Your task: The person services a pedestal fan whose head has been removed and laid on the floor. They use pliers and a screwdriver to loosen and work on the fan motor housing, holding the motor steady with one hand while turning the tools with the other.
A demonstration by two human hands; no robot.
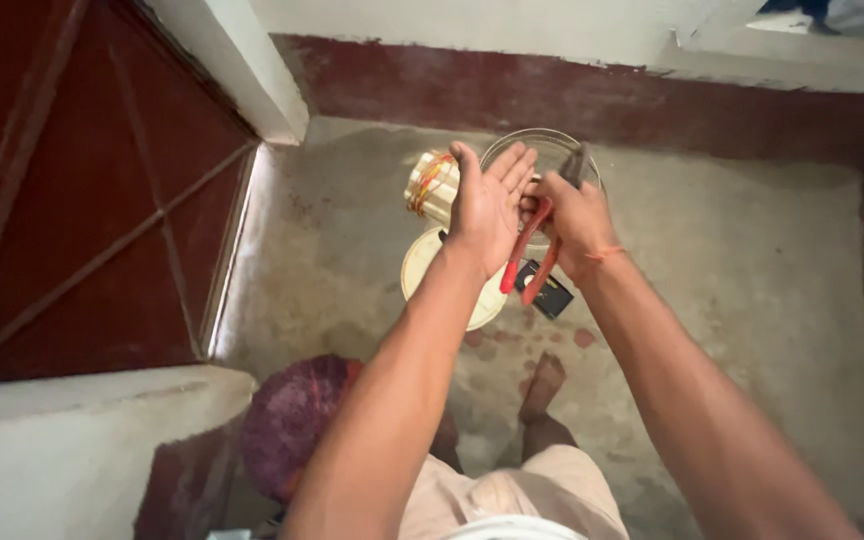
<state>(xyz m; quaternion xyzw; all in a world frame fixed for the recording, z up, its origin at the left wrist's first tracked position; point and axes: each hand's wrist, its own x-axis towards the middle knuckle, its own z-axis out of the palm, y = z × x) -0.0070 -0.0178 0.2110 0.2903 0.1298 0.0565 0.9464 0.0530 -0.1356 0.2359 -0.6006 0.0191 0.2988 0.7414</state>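
Nearest the lens, both of my forearms run up from the bottom of the frame to meet at the upper centre. My left hand [487, 205] is held flat, fingers [512, 165] pressed together and straight, palm turned toward my right hand [574, 215]. That right hand is curled around red-handled pliers [532, 250], the handles hanging down between my palms and the dark head poking up above my knuckles. Something small may be caught where the two hands touch, but I cannot make it out.

Beneath my hands, on the concrete floor [732, 300], stand a clear round bowl [542, 150], a cream bundle wound with red and yellow thread [432, 185], a cream disc [427, 270] and a small dark box [549, 295]. My bare foot [544, 385] shows lower down, with a purple cloth lump [297, 420] at lower left.

I judge I am mid-grip with the tool; the next move needs the flat palm steady against it.
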